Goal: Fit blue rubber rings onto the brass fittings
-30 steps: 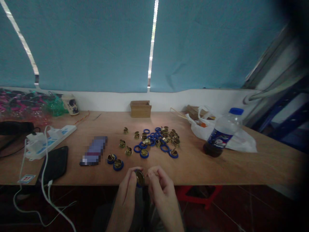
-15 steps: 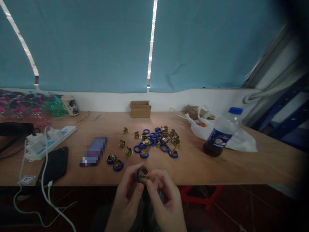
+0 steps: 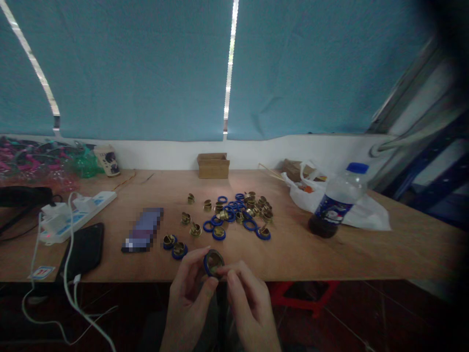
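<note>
My left hand [image 3: 191, 298] grips a round brass part with a blue ring [image 3: 213, 262] around its edge, just over the table's front edge. The fingers of my right hand [image 3: 249, 303] are bent together, and a fingertip touches the part's right side. Beyond my hands, several loose blue rings [image 3: 250, 225] and brass parts [image 3: 267, 216] lie in a heap. Two brass parts seated in blue rings [image 3: 179, 250] rest just left of it, near my left hand.
A phone [image 3: 142, 230], a black tablet-like object [image 3: 86, 249] and a power strip [image 3: 78, 215] with white cables lie left. A cola bottle [image 3: 335, 205] and white plastic bag [image 3: 370, 212] are at right. A small cardboard box [image 3: 213, 166] stands at the back.
The held part has moved slightly left and tilted with my left hand. My right hand's thumb has drawn back a little from it, with a finger still touching.
</note>
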Tool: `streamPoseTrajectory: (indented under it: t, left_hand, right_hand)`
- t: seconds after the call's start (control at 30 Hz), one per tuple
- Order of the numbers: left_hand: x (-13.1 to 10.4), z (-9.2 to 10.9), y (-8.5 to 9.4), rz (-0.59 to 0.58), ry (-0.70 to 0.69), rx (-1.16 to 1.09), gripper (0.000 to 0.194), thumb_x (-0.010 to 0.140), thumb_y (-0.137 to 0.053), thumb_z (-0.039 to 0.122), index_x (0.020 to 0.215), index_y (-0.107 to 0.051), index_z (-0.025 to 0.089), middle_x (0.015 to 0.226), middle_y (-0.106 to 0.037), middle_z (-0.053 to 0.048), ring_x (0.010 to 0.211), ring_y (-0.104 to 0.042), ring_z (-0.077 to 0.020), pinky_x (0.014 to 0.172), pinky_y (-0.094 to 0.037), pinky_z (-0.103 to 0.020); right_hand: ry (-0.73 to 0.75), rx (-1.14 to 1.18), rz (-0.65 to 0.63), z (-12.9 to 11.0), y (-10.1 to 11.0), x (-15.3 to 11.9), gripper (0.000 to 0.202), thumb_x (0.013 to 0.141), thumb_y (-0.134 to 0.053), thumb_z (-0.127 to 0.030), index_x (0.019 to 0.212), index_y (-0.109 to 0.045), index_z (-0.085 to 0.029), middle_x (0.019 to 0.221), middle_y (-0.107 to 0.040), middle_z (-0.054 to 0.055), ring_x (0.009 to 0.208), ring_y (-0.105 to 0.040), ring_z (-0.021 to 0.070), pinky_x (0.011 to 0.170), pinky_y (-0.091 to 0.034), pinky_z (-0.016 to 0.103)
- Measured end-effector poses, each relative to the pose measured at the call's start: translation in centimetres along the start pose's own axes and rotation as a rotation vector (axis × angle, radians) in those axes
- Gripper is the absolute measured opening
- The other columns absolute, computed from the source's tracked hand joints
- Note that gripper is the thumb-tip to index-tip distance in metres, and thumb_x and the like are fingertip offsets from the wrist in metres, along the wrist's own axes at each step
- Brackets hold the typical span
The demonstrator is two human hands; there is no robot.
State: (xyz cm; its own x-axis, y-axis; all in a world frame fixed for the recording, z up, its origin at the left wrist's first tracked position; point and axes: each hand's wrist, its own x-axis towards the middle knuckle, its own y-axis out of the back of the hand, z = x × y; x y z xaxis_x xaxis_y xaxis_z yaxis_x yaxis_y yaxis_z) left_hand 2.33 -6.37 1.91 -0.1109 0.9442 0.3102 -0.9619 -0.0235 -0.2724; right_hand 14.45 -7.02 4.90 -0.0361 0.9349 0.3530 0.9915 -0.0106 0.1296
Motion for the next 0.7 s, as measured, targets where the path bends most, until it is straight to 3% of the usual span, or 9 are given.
streamPoseTrajectory:
  t: [0.1,0.3,0.5,0.6,0.7]
  left_hand:
    - [0.0,-0.1,-0.1,-0.001,-0.018,0.006,0.038,0.084,-0.067,0.012,0.115,-0.064,0.033,0.116,-0.068,0.001,0.11,-0.064,-0.0138,0.095,-0.05,-0.019]
    - [0.0,-0.2,-0.1,0.001,-0.028,0.023,0.042,0.082,-0.067,0.006,0.114,-0.065,0.033,0.117,-0.065,0.001,0.11,-0.064,-0.0143,0.093,-0.052,-0.02]
    - [-0.2,-0.8,0.0,-0.033,-0.041,0.091,0.045,0.082,-0.065,0.006,0.117,-0.061,0.035,0.12,-0.061,0.001,0.114,-0.061,-0.015,0.095,-0.051,-0.022]
    - [0.1,-1.2,0.4,-0.018,-0.033,0.237,0.042,0.082,-0.065,0.009,0.116,-0.06,0.033,0.119,-0.061,-0.001,0.114,-0.06,-0.0177,0.096,-0.051,-0.029]
    - [0.6,-1.5,0.9,-0.087,-0.002,0.507,0.037,0.079,-0.066,0.01,0.112,-0.064,0.028,0.117,-0.061,-0.005,0.108,-0.061,-0.0226,0.088,-0.055,-0.035]
  right_hand:
    - [-0.003,0.057,0.041,0.0,-0.1,0.0,0.032,0.099,-0.043,-0.039,0.082,-0.061,-0.019,0.067,-0.052,-0.002,0.058,-0.048,0.0127,0.055,-0.035,0.024]
    - [-0.039,0.087,0.054,0.4,-0.2,0.2,0.032,0.099,-0.042,-0.037,0.077,-0.058,-0.02,0.06,-0.039,-0.005,0.053,-0.039,0.0115,0.054,-0.034,0.023]
    - [-0.011,0.045,0.0,1.3,0.0,0.4,0.033,0.1,-0.042,-0.037,0.074,-0.053,-0.02,0.068,-0.05,-0.002,0.062,-0.048,0.0125,0.058,-0.036,0.023]
    - [-0.06,0.053,-0.009,1.8,0.2,0.6,0.033,0.1,-0.039,-0.039,0.079,-0.056,-0.02,0.065,-0.047,-0.003,0.057,-0.043,0.0119,0.055,-0.035,0.023]
    - [-0.138,0.053,0.057,2.5,0.7,1.0,0.035,0.098,-0.042,-0.042,0.076,-0.056,-0.02,0.062,-0.044,-0.004,0.054,-0.04,0.0119,0.052,-0.033,0.023]
